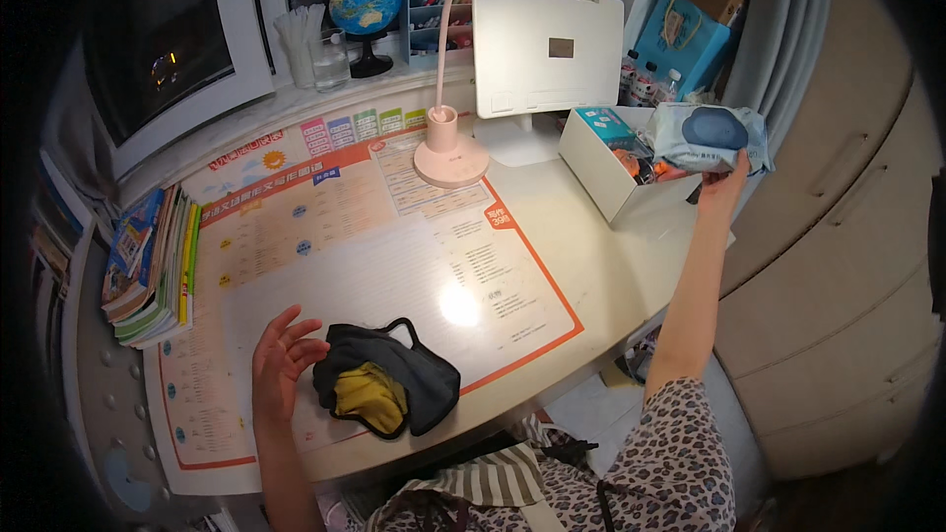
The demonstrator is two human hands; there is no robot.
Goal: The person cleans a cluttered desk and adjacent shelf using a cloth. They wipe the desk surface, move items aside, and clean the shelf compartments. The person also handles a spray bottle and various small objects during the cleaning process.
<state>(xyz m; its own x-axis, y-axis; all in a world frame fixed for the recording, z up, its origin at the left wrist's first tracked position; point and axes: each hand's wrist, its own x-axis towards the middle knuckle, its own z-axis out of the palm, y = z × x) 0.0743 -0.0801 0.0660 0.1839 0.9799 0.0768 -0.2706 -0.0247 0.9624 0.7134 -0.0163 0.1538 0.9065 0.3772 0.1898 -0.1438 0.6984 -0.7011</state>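
Observation:
My right hand [724,181] grips a soft pack of wipes [702,137] by its near edge, at the upper right. The pack is over the right side of a white open box [610,177] that holds a teal packet and orange and dark items. At the left, my left hand [290,355] is raised with its fingers apart, holding nothing. Right beside its fingertips lies a crumpled dark grey and yellow cloth [429,384] with black edging, near the front edge of the desk.
A pink desk lamp [451,161] and a white stand [547,44] are at the back of the desk. Books [151,266] are stacked at the left. A globe [366,4] and a glass of water [330,63] sit on the windowsill. A printed mat [517,310] covers much of the desk.

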